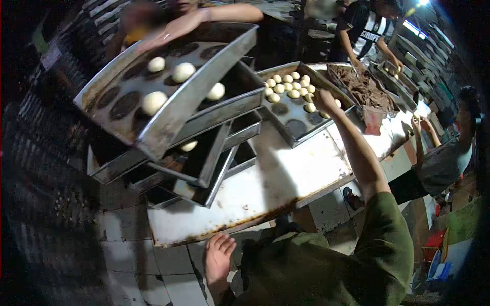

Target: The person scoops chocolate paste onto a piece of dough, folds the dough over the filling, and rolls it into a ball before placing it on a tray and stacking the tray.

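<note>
My right hand (325, 102) reaches over the far right part of a metal tray (291, 137) holding several round, pale dough balls (293, 94). Its fingers curl down among the balls, and whatever they hold is hidden. Dark round marks show on the tray's bare bottom. My left hand (219, 256) hangs low in front of the table's near edge, fingers stretched out and nothing in it.
A stack of metal trays (209, 173) stands at left; another person's arm (204, 19) lies over the tilted top tray (120, 92), which holds several dough balls. Brown filling (357, 86) fills a tray at right, near two co-workers. All rest on a white table (301, 168).
</note>
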A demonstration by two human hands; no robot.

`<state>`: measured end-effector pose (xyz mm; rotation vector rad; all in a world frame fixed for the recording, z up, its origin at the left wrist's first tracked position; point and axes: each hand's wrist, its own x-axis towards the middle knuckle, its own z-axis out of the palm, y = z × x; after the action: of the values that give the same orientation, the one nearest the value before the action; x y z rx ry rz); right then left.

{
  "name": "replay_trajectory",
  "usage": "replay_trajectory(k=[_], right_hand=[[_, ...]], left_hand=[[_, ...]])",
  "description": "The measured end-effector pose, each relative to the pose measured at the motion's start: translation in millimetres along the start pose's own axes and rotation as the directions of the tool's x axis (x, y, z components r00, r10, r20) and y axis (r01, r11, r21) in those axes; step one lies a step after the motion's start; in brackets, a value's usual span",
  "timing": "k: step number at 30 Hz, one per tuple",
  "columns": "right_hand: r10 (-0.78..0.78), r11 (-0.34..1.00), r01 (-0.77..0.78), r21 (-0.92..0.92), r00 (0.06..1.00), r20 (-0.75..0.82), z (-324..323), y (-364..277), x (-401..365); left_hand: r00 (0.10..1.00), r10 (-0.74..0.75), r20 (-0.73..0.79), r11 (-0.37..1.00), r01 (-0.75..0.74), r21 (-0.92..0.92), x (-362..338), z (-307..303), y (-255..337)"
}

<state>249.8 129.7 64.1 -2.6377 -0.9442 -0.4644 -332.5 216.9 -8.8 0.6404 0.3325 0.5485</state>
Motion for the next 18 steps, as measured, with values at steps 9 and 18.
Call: replay_trajectory(k=[9,18], right_hand=[[0.136,0.988,-0.150,0.024,0.947,0.291,110,144,12],[-0.264,0.780,0.217,0.587,0.964,-0.006,-20,124,-71]], left_hand=[[0.909,0.125,-0.398,0.991,-0.133,0.009,80,132,-114],[0.976,-0.058,-0.210,0.960,0.112,0.258,225,297,-266]])
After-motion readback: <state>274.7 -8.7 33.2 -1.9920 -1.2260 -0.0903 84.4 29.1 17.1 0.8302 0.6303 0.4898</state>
